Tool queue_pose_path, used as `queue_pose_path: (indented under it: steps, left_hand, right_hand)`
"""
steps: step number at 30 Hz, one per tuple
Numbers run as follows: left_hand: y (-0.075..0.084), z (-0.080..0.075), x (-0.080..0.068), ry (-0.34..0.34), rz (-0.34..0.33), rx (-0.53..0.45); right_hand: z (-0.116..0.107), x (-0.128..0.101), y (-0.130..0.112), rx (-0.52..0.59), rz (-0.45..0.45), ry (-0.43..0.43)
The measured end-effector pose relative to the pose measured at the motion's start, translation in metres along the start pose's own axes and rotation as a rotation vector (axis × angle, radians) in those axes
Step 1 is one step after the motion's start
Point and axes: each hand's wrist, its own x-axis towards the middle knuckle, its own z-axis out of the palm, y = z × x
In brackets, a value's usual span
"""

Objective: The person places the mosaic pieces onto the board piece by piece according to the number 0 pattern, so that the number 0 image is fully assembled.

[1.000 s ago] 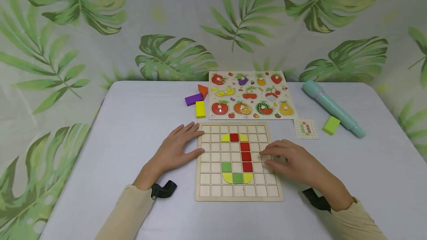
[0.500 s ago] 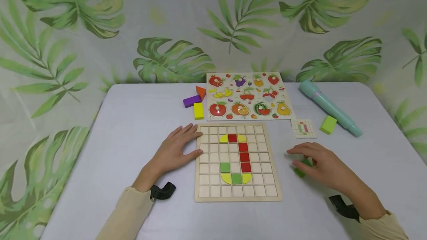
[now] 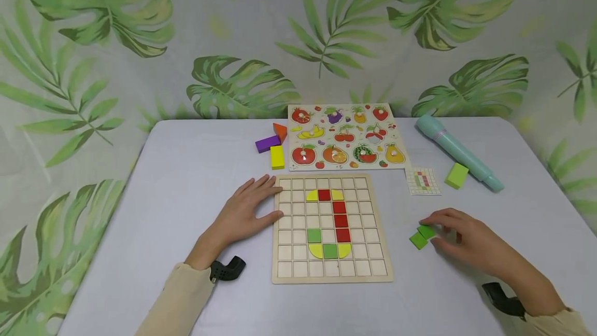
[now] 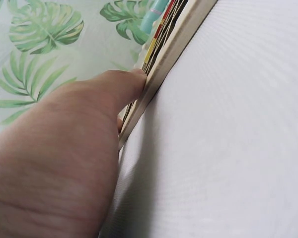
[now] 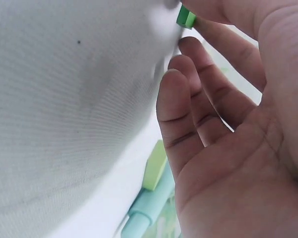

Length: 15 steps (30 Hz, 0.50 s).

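Note:
My left hand (image 3: 244, 209) lies with fingers spread at the left edge of a wooden grid board (image 3: 289, 268), its fingertips and thumb tip touching the frame. On the board, red tiles (image 3: 341, 221), green tiles (image 3: 314, 235) and yellow quarter-round tiles (image 3: 315, 250) form a curved figure. Right of it, my right hand (image 3: 471, 237) pinches a small green square tile (image 3: 426, 231) between thumb and forefinger. Another green tile (image 3: 418, 240) lies right against it on the white cloth. In the right wrist view, green (image 5: 187, 19) shows at the tips of thumb and forefinger; the other fingers are loosely bent.
Behind the board lies a fruit peg puzzle (image 3: 342, 141), with a small pattern card (image 3: 423, 181) at its corner. A light green block (image 3: 456, 176) and a teal tube (image 3: 459, 152) are at right. Purple (image 3: 268, 144), yellow (image 3: 277, 157) and orange (image 3: 280, 132) blocks sit at back left.
My right hand has moved off the board's right side, out to the right, and now has its thumb and forefinger at the green tiles. The left hand has stayed at the board's edge.

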Motion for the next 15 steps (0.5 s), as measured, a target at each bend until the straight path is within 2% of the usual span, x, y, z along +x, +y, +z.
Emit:
queue_pose_path:
  steps: [4,11,15]
  left_hand:
    - [-0.0007,0.0004,-0.0003,0.007,0.005,0.005]
    - [-0.0015,0.0003,-0.0003,0.016,0.019,0.000]
    - [-0.0001,-0.0005,-0.0001,0.017,0.022,-0.002]
  right_hand:
    - [0.0020,0.0019,-0.0005,-0.027,-0.011,0.018]
    - [-0.0001,0.0051,-0.0059,-0.033,0.081,-0.022]
    - [-0.0014,0.0070,-0.0088,-0.026,0.100,-0.024]
